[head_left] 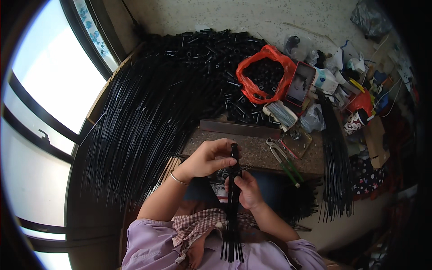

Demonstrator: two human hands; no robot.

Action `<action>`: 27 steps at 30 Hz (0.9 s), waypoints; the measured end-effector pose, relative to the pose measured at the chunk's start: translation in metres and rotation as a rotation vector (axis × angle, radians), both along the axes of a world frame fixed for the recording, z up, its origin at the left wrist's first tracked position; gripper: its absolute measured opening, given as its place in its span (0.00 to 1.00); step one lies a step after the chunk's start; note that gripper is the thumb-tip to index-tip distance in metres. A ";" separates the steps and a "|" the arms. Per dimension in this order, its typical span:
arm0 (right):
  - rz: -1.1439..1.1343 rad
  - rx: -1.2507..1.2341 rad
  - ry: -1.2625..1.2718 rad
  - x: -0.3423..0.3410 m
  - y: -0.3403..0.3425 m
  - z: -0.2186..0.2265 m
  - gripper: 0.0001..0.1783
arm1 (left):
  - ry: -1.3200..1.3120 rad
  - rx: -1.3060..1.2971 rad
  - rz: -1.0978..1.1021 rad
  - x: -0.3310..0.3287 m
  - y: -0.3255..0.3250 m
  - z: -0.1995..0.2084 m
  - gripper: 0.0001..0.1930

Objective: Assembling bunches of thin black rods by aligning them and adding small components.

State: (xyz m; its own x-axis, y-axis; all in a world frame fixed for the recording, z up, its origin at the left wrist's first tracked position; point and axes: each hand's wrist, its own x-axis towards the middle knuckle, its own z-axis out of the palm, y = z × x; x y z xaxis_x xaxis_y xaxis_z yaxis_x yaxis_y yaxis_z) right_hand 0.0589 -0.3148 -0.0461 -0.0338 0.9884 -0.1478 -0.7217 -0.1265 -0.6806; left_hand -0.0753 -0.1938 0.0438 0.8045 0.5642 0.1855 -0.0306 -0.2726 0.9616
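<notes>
In front of my chest I hold a bundle of thin black rods (232,209), like the ribs of a folded umbrella frame, upright in the picture with the loose ends toward my shirt. My left hand (208,157) is closed on the black tubular head (234,155) at the bundle's top, thumb across its side. Lower down, my right hand (248,191) pinches the rods between thumb and fingers. Thin wire ends poke out between the two hands. Checked cloth (198,229) covers my lap, and a small bare hand or foot (196,254) rests near it.
A big heap of long black rods (139,121) fills the bench's left. Behind lie many black tubular pieces (198,49), a red plastic bag (243,74) of dark parts and a phone (300,83). Green-handled pincers (283,162) lie right, near another rod bundle (335,166) and a patterned cup (355,121).
</notes>
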 end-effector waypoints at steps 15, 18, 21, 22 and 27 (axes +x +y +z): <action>0.068 0.040 0.053 0.004 0.002 -0.003 0.14 | 0.060 0.078 0.078 -0.004 -0.010 -0.029 0.10; 0.082 0.026 0.007 0.002 0.000 -0.006 0.15 | -0.016 0.113 0.221 -0.002 -0.017 -0.027 0.12; 0.080 0.043 -0.014 0.002 -0.002 -0.002 0.15 | 0.237 0.094 0.176 -0.011 -0.026 0.002 0.10; 0.089 0.034 -0.016 0.002 -0.004 -0.002 0.15 | 0.235 0.085 0.184 -0.012 -0.028 -0.004 0.10; 0.064 0.132 0.042 0.004 -0.006 -0.002 0.10 | -0.242 -0.272 0.008 -0.015 -0.037 -0.038 0.19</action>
State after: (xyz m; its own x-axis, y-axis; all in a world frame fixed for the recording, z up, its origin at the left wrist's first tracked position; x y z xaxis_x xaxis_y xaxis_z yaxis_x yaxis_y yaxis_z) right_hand 0.0624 -0.3203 -0.0484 -0.1008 0.9948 -0.0138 -0.7434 -0.0845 -0.6635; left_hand -0.0900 -0.2307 0.0055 0.7513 0.6250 0.2121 -0.2651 -0.0086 0.9642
